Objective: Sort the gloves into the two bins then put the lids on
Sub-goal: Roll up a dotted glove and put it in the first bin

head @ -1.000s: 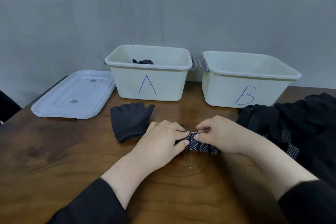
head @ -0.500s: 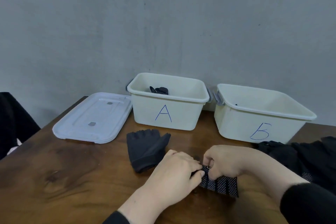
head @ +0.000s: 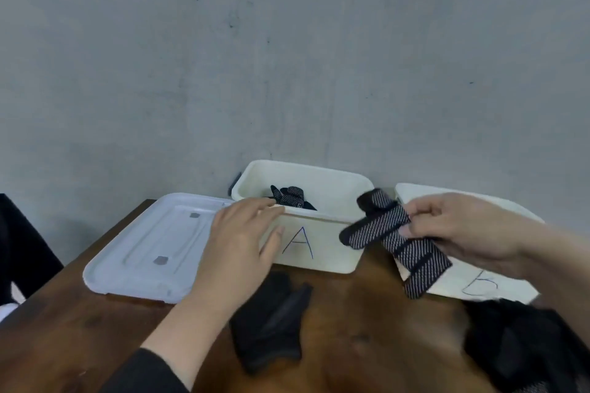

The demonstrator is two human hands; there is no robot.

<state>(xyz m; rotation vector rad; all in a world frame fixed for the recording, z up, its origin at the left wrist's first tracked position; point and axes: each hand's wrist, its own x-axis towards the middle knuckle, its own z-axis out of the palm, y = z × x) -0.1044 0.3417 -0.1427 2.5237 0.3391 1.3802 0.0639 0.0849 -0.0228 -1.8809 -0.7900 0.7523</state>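
As we look down from the head camera, our right hand [head: 459, 226] sits at the right of the frame and pinches a dotted glove [head: 396, 239] in the air. That glove hangs in front of the gap between bin A [head: 325, 252] and bin B [head: 479, 281]. Our left hand [head: 242, 239] is in the middle of the frame with its fingers spread and loose, holding nothing, in front of bin A's left end. More dotted gloves [head: 292, 198] lie inside bin A. A white lid [head: 150, 249] lies flat on the brown desk [head: 64, 344] to the left of bin A. A plain black glove [head: 271, 325] lies on the desk at the bottom middle. A pile of dark gloves [head: 526, 348] fills the lower right corner.
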